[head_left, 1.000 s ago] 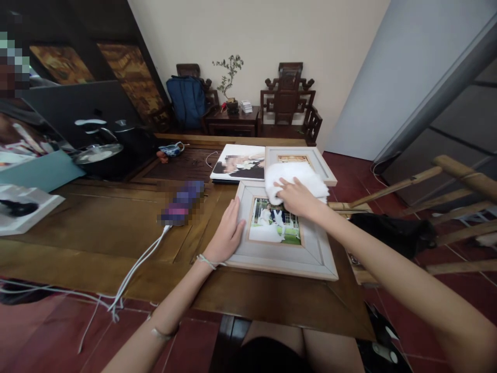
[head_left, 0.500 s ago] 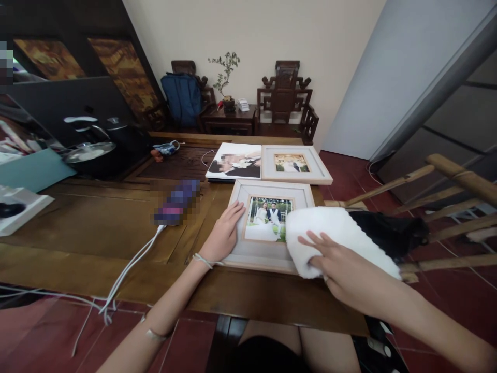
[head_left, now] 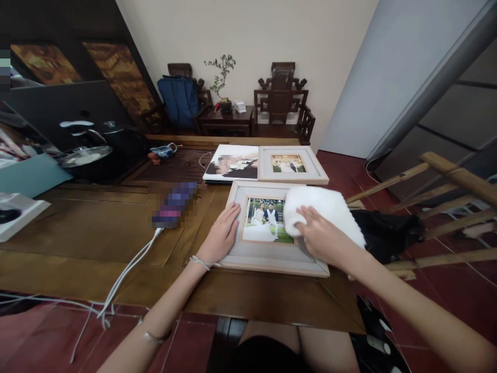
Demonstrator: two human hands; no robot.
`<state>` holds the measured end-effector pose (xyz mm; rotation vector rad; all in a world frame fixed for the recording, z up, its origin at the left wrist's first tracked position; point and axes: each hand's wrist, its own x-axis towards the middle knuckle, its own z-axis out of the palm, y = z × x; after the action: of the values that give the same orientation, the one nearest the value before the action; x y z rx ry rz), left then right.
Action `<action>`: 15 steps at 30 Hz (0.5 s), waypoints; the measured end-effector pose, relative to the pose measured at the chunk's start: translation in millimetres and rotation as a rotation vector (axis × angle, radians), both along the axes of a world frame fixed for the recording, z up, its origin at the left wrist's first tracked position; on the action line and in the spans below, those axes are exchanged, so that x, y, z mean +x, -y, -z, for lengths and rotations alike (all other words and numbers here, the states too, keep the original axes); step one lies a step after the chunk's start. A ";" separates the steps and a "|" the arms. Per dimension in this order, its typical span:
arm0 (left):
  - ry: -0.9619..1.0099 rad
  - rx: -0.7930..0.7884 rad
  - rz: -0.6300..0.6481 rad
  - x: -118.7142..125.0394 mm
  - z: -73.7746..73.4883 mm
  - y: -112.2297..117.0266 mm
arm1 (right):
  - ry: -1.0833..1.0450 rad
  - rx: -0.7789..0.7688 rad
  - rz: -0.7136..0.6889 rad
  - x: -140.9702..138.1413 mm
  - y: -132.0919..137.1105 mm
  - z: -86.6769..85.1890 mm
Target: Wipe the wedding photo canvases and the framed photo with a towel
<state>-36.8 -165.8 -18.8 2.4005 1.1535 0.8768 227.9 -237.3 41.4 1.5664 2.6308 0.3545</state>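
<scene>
A pale framed photo [head_left: 267, 259] lies flat near the front edge of the wooden table [head_left: 97, 228]. My left hand [head_left: 221, 235] rests flat on the frame's left side, fingers stretched out. My right hand [head_left: 322, 238] presses a folded white cloth [head_left: 330, 207] onto the frame's right side, its fingers spread over the cloth. The cloth covers the frame's right edge and part of the picture.
Behind it lie a second framed photo [head_left: 291, 165] and an unframed print [head_left: 231, 165]. A blurred purple object [head_left: 173, 204] with a white cable [head_left: 128, 274] sits to the left. Pots [head_left: 87, 150] stand far left, bamboo poles [head_left: 446, 207] at right, carved chairs [head_left: 280, 103] by the wall.
My right hand swept the cloth from the frame's top right corner down past its lower right, then back up onto the right side. My left hand stayed on the frame.
</scene>
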 end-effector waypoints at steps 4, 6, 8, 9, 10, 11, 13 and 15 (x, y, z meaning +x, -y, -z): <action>-0.010 -0.002 -0.014 0.8 0.2 -0.2 | -0.023 -0.121 -0.056 -16.4 69.1 -12.5; -0.006 -0.003 -0.014 1.2 0.1 -0.2 | -0.033 -0.183 -0.050 -24.2 84.5 -17.4; 0.000 -0.010 -0.013 1.5 -0.5 -0.1 | -0.057 -0.238 -0.031 -33.5 84.9 -18.5; 0.002 -0.023 -0.013 1.5 -1.2 0.0 | -0.078 -0.263 -0.031 -39.3 80.8 -17.7; 0.005 -0.046 -0.014 1.3 -2.0 0.2 | -0.103 -0.283 -0.045 -46.3 75.1 -16.3; 0.013 -0.079 -0.017 0.9 -3.1 0.3 | -0.130 -0.294 -0.075 -54.4 68.5 -14.5; 0.049 -0.163 -0.023 -0.7 -5.2 0.6 | -0.178 -0.293 -0.175 -73.6 55.1 -10.9; 0.108 -0.250 -0.021 -2.9 -6.8 1.0 | -0.212 -0.263 -0.288 -94.1 43.5 -7.6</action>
<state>-39.7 -166.8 -12.0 2.1186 1.1738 0.8062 133.9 -280.8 49.0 1.2085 2.9191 -0.1521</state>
